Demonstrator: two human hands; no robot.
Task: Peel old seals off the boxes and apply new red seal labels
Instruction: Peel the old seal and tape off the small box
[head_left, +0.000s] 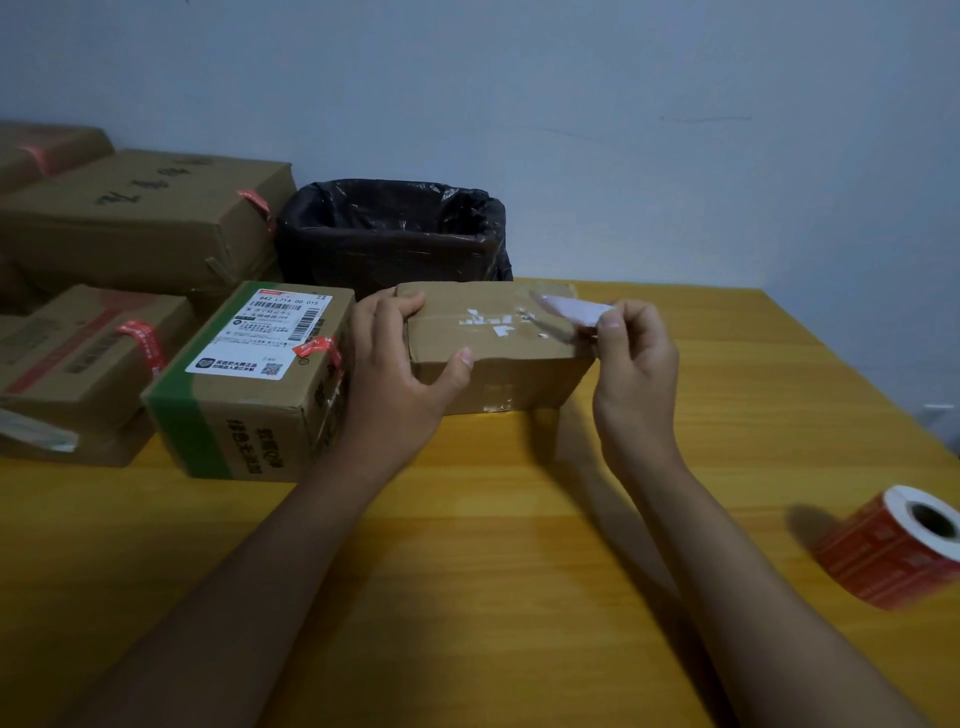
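The yellow table (519, 519) showed a smooth wood-grain finish with a soft sheen. On it, the centre box (493, 353) was matt brown cardboard, scuffed, with white paper scraps stuck on top. Behind that box, the bin liner (395, 234) was glossy, crinkled black plastic. Right of the box, the label roll (893, 545) looked like slick red paper.
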